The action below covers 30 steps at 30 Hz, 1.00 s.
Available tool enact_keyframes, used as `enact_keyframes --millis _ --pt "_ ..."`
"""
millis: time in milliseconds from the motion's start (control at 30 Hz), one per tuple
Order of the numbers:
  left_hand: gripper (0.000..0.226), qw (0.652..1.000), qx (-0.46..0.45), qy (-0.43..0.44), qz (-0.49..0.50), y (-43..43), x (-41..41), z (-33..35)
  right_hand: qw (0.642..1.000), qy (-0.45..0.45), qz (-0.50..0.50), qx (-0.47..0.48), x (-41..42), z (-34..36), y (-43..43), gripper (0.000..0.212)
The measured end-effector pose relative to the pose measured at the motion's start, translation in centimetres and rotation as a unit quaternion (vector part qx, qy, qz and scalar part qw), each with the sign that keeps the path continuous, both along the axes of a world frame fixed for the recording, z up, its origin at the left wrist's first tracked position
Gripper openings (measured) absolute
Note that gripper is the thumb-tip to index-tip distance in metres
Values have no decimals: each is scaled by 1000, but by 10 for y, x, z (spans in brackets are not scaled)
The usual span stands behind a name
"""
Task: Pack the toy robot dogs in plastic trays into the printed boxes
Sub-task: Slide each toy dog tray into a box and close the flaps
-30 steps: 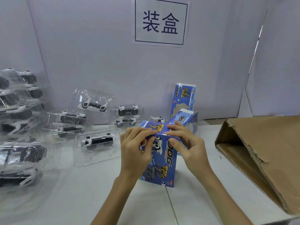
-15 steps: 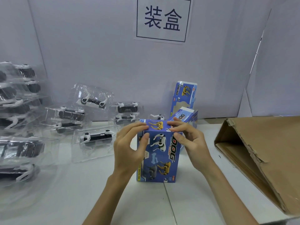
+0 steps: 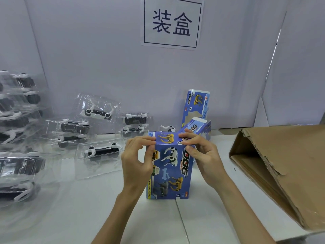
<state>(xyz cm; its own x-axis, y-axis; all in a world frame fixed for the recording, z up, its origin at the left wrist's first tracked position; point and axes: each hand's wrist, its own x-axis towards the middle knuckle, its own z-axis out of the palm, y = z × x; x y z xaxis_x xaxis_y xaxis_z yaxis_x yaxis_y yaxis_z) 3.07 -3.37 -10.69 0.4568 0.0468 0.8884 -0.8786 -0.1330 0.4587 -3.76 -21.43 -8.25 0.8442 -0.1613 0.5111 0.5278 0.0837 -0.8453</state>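
Left hand (image 3: 139, 160) and right hand (image 3: 204, 155) pinch the top of one box (image 3: 173, 170), apparently nearly closed. Many trayed dogs (image 3: 102, 151) wait at left.

Glossy printed box (image 3: 173, 166), clear plastic trays (image 3: 98, 155), rough cardboard (image 3: 284, 169).

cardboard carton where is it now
In the head view the cardboard carton lies at the far right, just right of the right hand and the blue printed box.

We saw a white paper sign (image 3: 172, 23) bearing two dark characters on the grey far wall (image 3: 105, 59). At right, a torn brown cardboard carton (image 3: 290, 164) lay open on the white table (image 3: 70, 217).
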Motion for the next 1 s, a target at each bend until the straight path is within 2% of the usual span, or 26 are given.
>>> enact_keyframes --millis 100,333,467,733,767,800,867,900,933,1000 --pt "19 1000 -4 4 -5 0 0 1 1000 -1 2 13 0 -2 0 23" --pt "14 997 -19 64 -46 4 5 0 994 -5 13 111 6 -8 5 19" --pt "1 996 -31 65 -54 4 3 1 996 -5 9 87 4 -8 2 17" --pt "7 994 -18 90 -62 2 2 3 1000 -8 -11 -5 2 -1 -5 15" --pt "12 991 -14 112 -75 1 3 2 1000 -8 -17 -7 2 0 -6 15" --pt "28 983 -10 152 -104 1 5 1 1000 -7 -25 -2 3 1 -7 18" --pt "71 946 2 260 -191 2 7 1 999 -1 -40 23 4 4 -7 19" --pt "82 923 23 300 -239 2 9 0 998 3 -51 31 4 5 -7 19" --pt "83 907 55 314 -274 1 10 -2 997 4 -71 35 5 7 -5 22" --pt "74 905 101 295 -289 -4 8 -7 991 10 -129 32 4 9 0 38"
